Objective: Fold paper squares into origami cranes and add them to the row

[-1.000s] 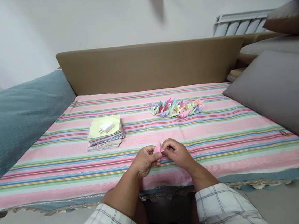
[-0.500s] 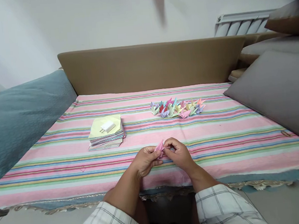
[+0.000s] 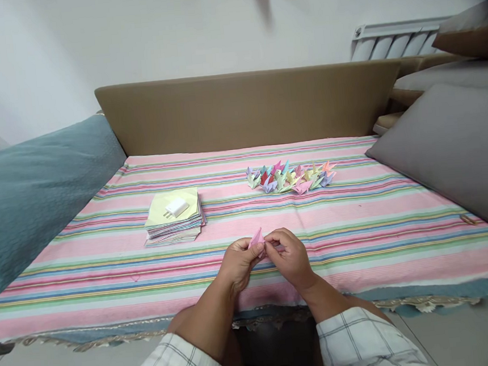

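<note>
Right hand (image 3: 292, 258) has edged nearer left hand (image 3: 235, 264); both pinch pink folded paper (image 3: 256, 238), which hard tugging could tear.

Bright, soft light across the striped cloth (image 3: 230, 224) here, shadows faint and loose; up at top centre a blurry grey shadow runs down the pale wall (image 3: 150, 37), which glows palest at upper left. Darkness swallows the upper right corner, murky too at lower right and bottom centre; wide-lens stretch towards the sides, fine detail soft at the fingertips (image 3: 263, 247)
</note>
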Demonstrator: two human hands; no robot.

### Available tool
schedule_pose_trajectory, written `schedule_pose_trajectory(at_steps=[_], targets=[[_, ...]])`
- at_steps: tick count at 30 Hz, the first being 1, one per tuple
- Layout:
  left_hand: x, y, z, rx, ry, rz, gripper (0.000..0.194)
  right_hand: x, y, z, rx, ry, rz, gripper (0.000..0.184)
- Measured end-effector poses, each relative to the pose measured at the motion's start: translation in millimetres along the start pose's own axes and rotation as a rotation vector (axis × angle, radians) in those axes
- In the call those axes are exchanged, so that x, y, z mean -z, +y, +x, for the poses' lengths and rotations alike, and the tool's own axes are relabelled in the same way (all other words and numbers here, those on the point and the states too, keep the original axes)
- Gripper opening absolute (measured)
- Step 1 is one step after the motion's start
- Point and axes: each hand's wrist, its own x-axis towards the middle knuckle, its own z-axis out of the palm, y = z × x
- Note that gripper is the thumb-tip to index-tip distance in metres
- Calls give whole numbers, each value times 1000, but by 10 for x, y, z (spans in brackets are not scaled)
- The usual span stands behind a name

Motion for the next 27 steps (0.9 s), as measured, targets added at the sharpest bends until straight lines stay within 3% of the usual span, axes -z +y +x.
schedule_pose_trajectory(at_steps=[13, 27], targets=[[-20, 34, -16, -21, 56, -87, 38, -51, 0, -21, 42, 24, 0, 13], [-29, 48, -19, -33, 25, -97, 39, -46, -39, -31, 34, 23, 24, 12]])
